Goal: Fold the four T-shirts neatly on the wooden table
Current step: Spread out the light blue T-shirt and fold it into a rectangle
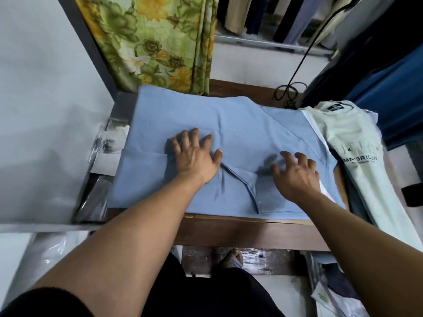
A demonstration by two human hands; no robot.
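Note:
A light blue T-shirt point(231, 124) lies spread across the wooden table point(240, 232), with one sleeve folded inward over its middle. My left hand point(194, 154) presses flat on the shirt's left half, fingers spread. My right hand point(297, 172) rests on the right half with fingers spread and slightly bent, beside the folded sleeve edge. A pale mint T-shirt with black lettering point(357, 152) lies at the table's right end and hangs over the edge. A white garment edge point(313, 124) shows between the blue and mint shirts.
A floral curtain point(160, 42) hangs behind the table. A black cable point(288, 90) coils at the table's back right. Plastic bags and papers point(107, 147) sit at the left. Clothes hang on a rack point(274, 19) behind. Dark blue fabric point(389, 88) is at the right.

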